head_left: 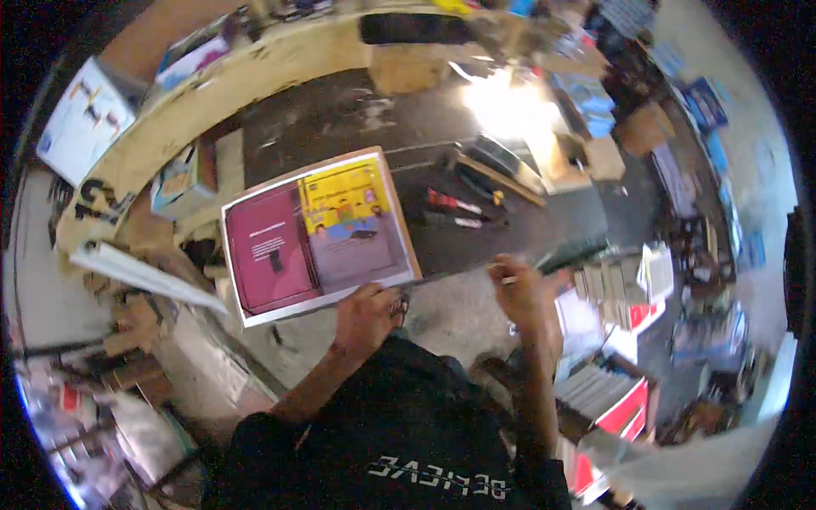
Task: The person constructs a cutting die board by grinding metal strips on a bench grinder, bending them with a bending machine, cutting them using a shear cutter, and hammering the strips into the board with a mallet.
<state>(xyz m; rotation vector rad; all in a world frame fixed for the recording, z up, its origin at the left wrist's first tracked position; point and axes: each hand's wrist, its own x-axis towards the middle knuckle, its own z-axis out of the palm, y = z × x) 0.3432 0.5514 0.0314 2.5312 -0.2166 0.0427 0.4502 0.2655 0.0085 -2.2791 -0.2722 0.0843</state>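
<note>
A wide printed cover sheet (pixel 268 242), half maroon and half yellow and purple with cartoon figures, lies over brown board on the dark worktable (pixel 340 110). Its lower left part reaches past the table's near edge. My left hand (pixel 365 321) is at the sheet's lower edge with its fingers curled; a small dark shape shows by the fingertips, too blurred to name. To the right, apart from the sheet, my right hand (pixel 520 293) is closed in a pinch near the table edge. A tiny pale spot shows at its fingers; I cannot make out what it is.
Red-and-black tools (pixel 455 204) lie right of the sheet, beside a wooden-edged block (pixel 501 174). A bright lamp (pixel 510 102) glows behind them. Stacks of books (pixel 608 399) stand at my right. A box (pixel 183 183) sits left of the sheet.
</note>
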